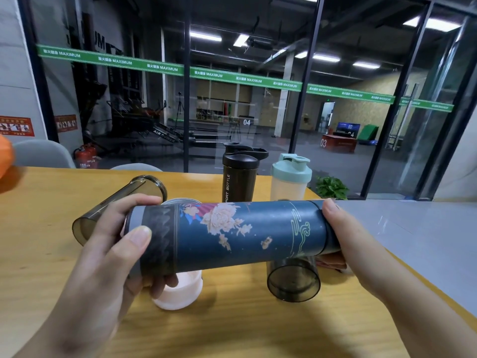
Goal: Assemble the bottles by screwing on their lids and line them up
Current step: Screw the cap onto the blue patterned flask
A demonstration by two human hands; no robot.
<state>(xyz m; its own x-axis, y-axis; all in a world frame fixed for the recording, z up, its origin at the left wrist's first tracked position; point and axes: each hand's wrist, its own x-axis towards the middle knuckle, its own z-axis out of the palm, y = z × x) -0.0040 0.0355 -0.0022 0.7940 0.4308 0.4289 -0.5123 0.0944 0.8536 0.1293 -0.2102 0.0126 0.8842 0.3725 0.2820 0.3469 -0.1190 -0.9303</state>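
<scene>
Left hand (pixel 113 244) – fingers wrapped | right hand (pixel 353 244) – perhaps capping | blue flask (pixel 232 236) horizontal

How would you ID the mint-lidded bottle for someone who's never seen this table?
Start at the far edge of the wooden table, by the glass wall. Two capped bottles stand upright there, beyond the blue floral flask held in both hands. The mint-lidded bottle is the right one: frosted pale body, mint-green flip lid, whereas its neighbour, the dark sport bottle, is dark all over.
</scene>
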